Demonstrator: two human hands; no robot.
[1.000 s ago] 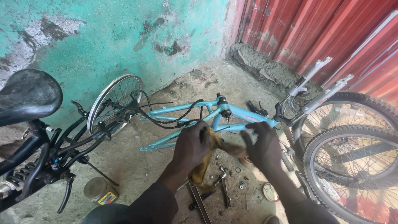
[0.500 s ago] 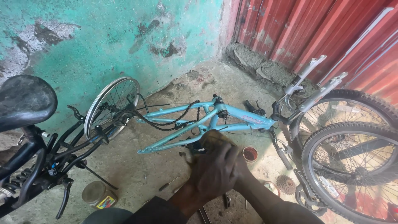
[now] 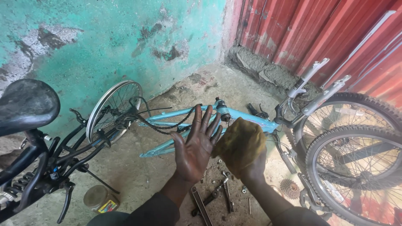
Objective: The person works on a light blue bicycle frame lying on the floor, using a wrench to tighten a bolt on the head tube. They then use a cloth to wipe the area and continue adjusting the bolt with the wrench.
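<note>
A teal plastered wall (image 3: pixel 104 37) and a red corrugated metal sheet (image 3: pixel 318 33) are seen behind a light blue bicycle frame (image 3: pixel 247 118), which lies on the concrete floor (image 3: pixel 138 175) and serves here as the landmark. To the left of the frame a black bicycle (image 3: pixel 46 163) is stood, its black saddle (image 3: pixel 26 104) raised well above the frame's level, and a bare spoked wheel rim (image 3: pixel 112 109) is leaned between that bicycle and the frame. To the right of the frame two knobbly tyres (image 3: pixel 356 167) and a silver suspension fork (image 3: pixel 314 90) are found. A loose black chain (image 3: pixel 167 124) is draped over the frame's left end. In front of the frame the left hand (image 3: pixel 196 146) is held up flat, palm showing, fingers spread apart and gripping nothing (its skin is darkened with grime). Just to its right, also in front of the frame, a yellow-brown rag (image 3: pixel 240 144) is bunched in the right hand (image 3: pixel 253 169), whose fingers are closed around it from below. On the floor nearer than the frame, flat spanners (image 3: pixel 209 196) and small bolts (image 3: pixel 243 190) are scattered; a rusty sprocket cluster (image 3: pixel 289 188) is placed to their right, and a small tin (image 3: pixel 99 199) well to their left.
</note>
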